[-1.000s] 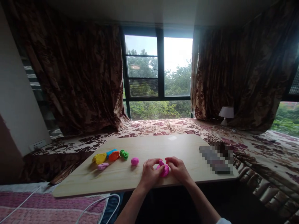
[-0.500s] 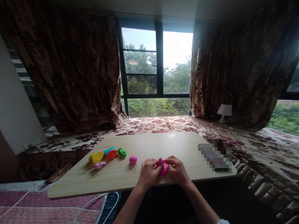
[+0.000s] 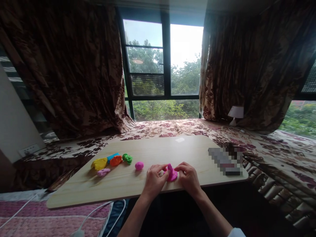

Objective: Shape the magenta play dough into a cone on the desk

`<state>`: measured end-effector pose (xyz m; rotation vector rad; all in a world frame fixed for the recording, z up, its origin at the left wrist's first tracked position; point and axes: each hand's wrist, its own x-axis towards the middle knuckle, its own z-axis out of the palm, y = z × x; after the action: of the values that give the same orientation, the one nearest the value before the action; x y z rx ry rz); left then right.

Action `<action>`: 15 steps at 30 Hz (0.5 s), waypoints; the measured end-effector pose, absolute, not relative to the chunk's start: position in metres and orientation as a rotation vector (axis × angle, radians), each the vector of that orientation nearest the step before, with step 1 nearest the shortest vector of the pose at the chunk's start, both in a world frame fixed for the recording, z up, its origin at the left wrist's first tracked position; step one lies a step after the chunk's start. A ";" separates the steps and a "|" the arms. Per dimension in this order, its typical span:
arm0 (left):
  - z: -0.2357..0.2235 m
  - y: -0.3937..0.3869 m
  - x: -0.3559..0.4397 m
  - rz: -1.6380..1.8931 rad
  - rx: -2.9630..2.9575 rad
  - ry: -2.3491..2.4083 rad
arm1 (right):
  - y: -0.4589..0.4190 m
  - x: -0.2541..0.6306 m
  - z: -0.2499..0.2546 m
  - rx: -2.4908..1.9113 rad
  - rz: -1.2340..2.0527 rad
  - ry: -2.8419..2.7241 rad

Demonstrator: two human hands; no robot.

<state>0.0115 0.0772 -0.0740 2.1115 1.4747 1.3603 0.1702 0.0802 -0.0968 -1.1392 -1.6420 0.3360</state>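
A lump of bright pink modelling clay (image 3: 172, 175) stands near the table's front edge, with a wide flattened base and an upright knob. My left hand (image 3: 156, 179) is closed at its left side, thumb and fingertips gripping the clay. On the other side, my right hand (image 3: 189, 177) has its bent thumb and index finger at the rim of the base, seemingly pinching it. To the left lies a pink clay ball (image 3: 139, 166), apart from both hands. Farther left are green clay (image 3: 127, 159), orange clay (image 3: 116, 160), blue clay (image 3: 113, 157), yellow clay (image 3: 99, 163) and pale pink clay (image 3: 103, 172).
The light wooden table (image 3: 158, 148) has rounded corners. A pixelated dark object (image 3: 225, 162) lies at its right end. Beyond are a flowered window seat (image 3: 170, 126) and a small white lamp (image 3: 236, 112). A white cable (image 3: 95, 210) hangs by the front left.
My right hand has drawn slightly outward, showing more of the pink clay's base. My left hand stays at the clay. The whole view has shifted a little.
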 end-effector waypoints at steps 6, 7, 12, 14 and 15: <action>-0.080 0.082 0.010 1.231 2.219 1.446 | 0.071 0.168 -0.095 -1.157 0.251 -1.723; -0.080 0.083 0.011 1.217 2.227 1.453 | 0.070 0.168 -0.094 -1.156 0.241 -1.737; -0.083 0.084 0.013 1.160 2.254 1.487 | 0.066 0.166 -0.092 -1.142 0.213 -1.802; -0.082 0.084 0.013 1.141 2.263 1.489 | 0.066 0.166 -0.093 -1.151 0.209 -1.797; -0.082 0.083 0.013 1.134 2.266 1.489 | 0.067 0.166 -0.094 -1.162 0.207 -1.783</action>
<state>0.0134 0.0833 -0.0822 2.2663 1.4889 1.1341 0.1663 0.0666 -0.0940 -1.1616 -1.7826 0.2073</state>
